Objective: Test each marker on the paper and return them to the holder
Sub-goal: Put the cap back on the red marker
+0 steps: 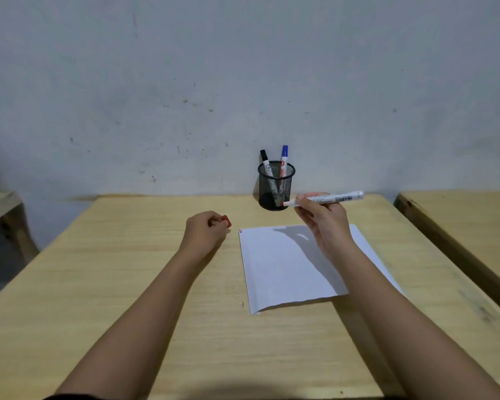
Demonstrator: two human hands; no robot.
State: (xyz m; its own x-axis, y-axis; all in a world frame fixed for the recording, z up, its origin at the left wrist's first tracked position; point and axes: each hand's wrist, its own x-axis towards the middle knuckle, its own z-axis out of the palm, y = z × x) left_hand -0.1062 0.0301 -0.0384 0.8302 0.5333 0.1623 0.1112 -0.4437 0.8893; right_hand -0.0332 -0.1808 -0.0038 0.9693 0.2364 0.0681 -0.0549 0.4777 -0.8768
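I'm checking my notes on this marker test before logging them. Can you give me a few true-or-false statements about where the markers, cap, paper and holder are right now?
1. The right hand holds an uncapped marker above the table. True.
2. The left hand is empty. False: its fingers close on a red cap.
3. Two markers stand in the mesh holder. True: a black-capped marker and a blue-capped marker.
4. The paper is covered in scribbles. False: only small marks show at its far left corner.
5. The holder stands on the paper. False: it stands on the table beyond it.
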